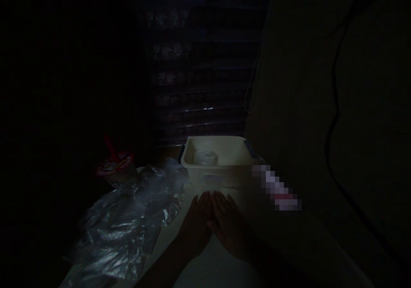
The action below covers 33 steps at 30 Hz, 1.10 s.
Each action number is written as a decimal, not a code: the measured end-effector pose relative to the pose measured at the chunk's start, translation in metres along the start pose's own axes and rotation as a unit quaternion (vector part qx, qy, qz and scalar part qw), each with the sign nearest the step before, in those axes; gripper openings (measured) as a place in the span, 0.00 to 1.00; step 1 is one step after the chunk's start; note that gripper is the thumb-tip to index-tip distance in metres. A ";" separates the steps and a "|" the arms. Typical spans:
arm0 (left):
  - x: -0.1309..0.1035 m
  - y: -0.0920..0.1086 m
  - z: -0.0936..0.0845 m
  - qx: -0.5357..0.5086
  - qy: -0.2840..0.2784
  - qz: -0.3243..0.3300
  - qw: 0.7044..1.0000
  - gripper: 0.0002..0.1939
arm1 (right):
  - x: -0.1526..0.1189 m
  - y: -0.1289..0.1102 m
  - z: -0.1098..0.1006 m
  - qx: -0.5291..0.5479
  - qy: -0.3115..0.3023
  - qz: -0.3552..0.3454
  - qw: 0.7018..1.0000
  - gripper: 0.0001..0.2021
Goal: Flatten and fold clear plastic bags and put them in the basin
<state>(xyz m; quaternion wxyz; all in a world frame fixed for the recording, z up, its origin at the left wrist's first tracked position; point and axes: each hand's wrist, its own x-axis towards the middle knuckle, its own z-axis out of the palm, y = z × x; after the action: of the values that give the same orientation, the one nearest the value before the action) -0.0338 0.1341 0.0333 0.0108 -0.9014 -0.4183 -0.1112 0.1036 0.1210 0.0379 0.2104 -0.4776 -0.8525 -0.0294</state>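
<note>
Cream-coloured and open-topped, stands toward the far edge of the counter as a rectangular bin, straight ahead of both hands and near the fingertips, with a narrow strip of counter between. Has dark handles at its left and right ends, and holds a clear, crinkled item toward the left inside; too dim to tell what kind.

Left hand and right hand: both open, palms down, fingers extended toward the bin, side by side and touching along their inner sides, right thumb angled toward the left hand. Too dark to tell whether pressed to the counter or just above.

Left of the hands, along the counter's left side from the near left corner up to beside the bin, spread loose clear plastic bags, crumpled and glossy. Beyond them, toward the far left corner, stands upright a cup with a patterned red lid and a red straw.

Right of the bin, see a pixelated pale patch, contents hidden. Behind, hangs a dark slatted blind; at far right, runs a dark cable.
</note>
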 end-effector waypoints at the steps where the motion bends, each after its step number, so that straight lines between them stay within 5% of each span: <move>1: -0.001 -0.001 0.000 0.009 -0.011 0.003 1.000 0.27 | -0.001 0.000 0.000 -0.003 -0.010 -0.002 1.000 0.25; 19: -0.003 0.001 -0.002 0.035 -0.030 -0.024 0.999 0.24 | -0.003 -0.001 -0.002 0.004 -0.039 0.021 0.999 0.24; 26: -0.002 0.006 -0.008 0.032 -0.022 -0.041 0.998 0.22 | -0.002 0.007 0.011 0.066 0.060 0.042 0.995 0.18; 30: -0.004 0.003 -0.002 -0.046 0.027 -0.043 0.998 0.23 | 0.004 0.029 0.015 0.112 0.140 0.102 0.978 0.12; 33: -0.005 -0.006 0.007 -0.203 0.132 -0.091 0.966 0.22 | 0.007 0.043 0.014 0.106 0.144 0.122 0.976 0.09</move>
<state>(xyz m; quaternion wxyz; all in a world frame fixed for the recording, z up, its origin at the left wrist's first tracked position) -0.0399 0.1350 0.0249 -0.1274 -0.8200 -0.4625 -0.3123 0.1316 0.1539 0.0215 0.3822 -0.5435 -0.7471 0.0184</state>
